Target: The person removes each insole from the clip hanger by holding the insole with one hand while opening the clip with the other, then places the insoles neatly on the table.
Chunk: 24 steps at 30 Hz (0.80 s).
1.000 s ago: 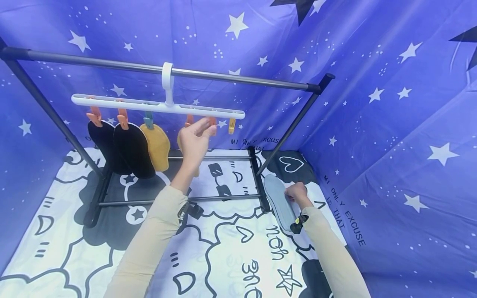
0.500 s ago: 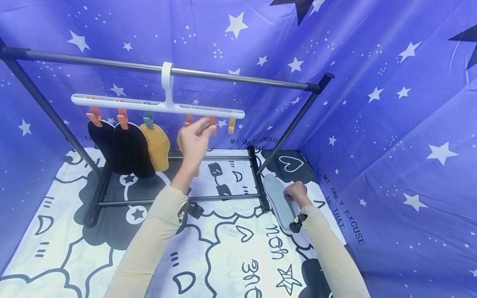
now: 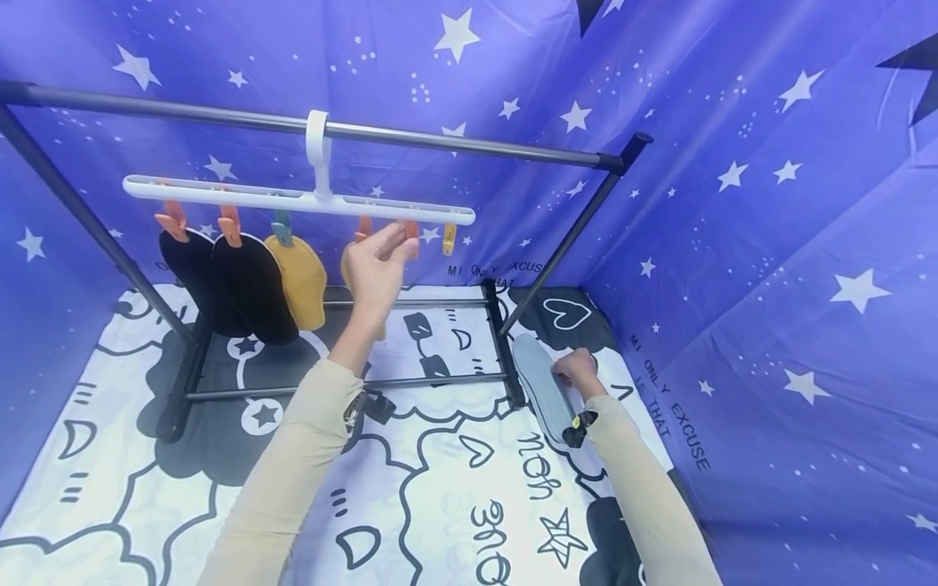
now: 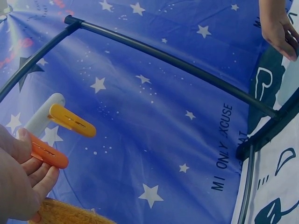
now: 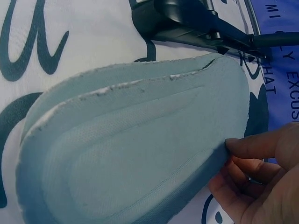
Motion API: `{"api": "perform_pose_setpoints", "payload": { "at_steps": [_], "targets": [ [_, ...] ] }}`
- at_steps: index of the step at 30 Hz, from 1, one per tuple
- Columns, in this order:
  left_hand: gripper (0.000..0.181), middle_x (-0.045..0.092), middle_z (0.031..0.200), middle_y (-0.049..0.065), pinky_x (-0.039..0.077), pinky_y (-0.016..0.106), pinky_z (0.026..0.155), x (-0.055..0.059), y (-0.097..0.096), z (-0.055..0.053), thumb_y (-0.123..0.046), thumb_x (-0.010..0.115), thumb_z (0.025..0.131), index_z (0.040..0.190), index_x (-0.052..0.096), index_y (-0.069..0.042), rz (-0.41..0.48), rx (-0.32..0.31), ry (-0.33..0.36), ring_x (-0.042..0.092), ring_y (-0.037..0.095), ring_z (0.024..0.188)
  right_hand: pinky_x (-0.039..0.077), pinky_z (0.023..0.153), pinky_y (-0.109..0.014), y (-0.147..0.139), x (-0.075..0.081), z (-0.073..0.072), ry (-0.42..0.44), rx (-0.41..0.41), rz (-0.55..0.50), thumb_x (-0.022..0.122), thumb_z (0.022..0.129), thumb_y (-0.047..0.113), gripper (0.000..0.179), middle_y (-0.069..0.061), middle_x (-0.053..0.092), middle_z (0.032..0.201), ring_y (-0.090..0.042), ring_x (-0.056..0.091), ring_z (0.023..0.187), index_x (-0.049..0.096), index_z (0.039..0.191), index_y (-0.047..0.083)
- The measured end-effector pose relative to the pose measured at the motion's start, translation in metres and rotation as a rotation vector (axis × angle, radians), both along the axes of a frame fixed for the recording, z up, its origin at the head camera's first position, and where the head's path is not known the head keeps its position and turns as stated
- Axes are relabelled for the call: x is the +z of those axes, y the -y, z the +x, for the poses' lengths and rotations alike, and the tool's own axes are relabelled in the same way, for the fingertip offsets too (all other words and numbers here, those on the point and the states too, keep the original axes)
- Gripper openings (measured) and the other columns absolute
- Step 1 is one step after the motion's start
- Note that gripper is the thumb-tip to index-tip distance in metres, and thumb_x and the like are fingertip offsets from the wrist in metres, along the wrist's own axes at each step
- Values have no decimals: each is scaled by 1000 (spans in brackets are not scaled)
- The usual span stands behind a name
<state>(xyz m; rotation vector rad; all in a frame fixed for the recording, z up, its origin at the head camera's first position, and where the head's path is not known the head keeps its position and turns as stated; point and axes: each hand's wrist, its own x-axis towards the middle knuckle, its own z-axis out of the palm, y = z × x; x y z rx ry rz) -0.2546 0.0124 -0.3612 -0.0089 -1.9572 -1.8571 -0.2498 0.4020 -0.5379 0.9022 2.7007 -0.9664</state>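
My left hand (image 3: 375,264) is raised to the white clip hanger (image 3: 242,194), and its thumb and fingers pinch an orange clip (image 4: 50,156). Beside that clip hangs a yellow clip (image 4: 72,120) with nothing in it. A fuzzy yellow insole (image 4: 70,215) shows below the left hand, mostly hidden by it in the head view. Low on the right, my right hand (image 3: 577,370) pinches the side edge of a light blue insole (image 5: 131,135). A second blue insole (image 5: 88,77) lies right under that one. Two black insoles (image 3: 252,289) and another yellow insole (image 3: 296,281) hang at the hanger's left.
The hanger hooks over the top bar (image 3: 454,140) of a dark metal rack. One rack foot (image 3: 506,350) stands close to the blue insoles. A black-and-white printed cloth (image 3: 440,480) covers the surface, and a purple star-patterned curtain (image 3: 703,244) surrounds the back and sides.
The head view has shifted slightly, so everything sits a little higher and farther left. Both hands keep their holds on the clip and the blue insole.
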Motion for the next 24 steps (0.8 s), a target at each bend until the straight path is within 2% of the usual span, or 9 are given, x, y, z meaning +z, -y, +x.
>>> {"api": "perform_pose_setpoints", "payload": {
  "at_steps": [3, 11, 15, 19, 24],
  "targets": [
    [33, 75, 118, 14, 60, 30, 92, 1, 1, 0, -13, 79, 89, 120, 74, -5, 20, -7, 4, 76, 25, 105, 53, 46, -24, 1, 0, -1, -6, 4, -5, 73, 74, 2, 22, -5, 56, 59, -14, 56, 51, 63, 90, -8],
    [34, 73, 121, 18, 58, 29, 98, 1, 0, -1, -5, 76, 90, 124, 71, 0, 100, -76, 18, 73, 30, 111, 51, 44, -25, 3, 3, -1, 5, 11, -48, 71, 73, -1, 17, -3, 57, 53, -13, 56, 47, 64, 86, -7],
    [35, 72, 123, 18, 57, 28, 99, 1, -1, -2, -4, 75, 90, 125, 70, 0, 113, -85, 25, 72, 29, 114, 50, 44, -24, 3, 4, -1, 11, 0, -55, 73, 73, -1, 21, -3, 56, 53, -13, 56, 47, 64, 90, -9],
    [35, 72, 123, 20, 59, 27, 96, 0, -1, -2, -3, 75, 90, 125, 70, 1, 127, -97, 3, 73, 31, 112, 51, 45, -22, 3, 3, 0, 6, -11, -68, 75, 74, -2, 24, -1, 56, 52, -11, 56, 47, 65, 94, -11],
    [36, 71, 124, 20, 58, 26, 96, -1, -1, -2, -4, 75, 90, 125, 69, 1, 129, -102, 2, 72, 30, 113, 53, 48, -22, 2, 6, 3, 6, -23, -115, 74, 76, -3, 19, -1, 58, 52, -11, 58, 49, 64, 90, -9]
  ]
}}
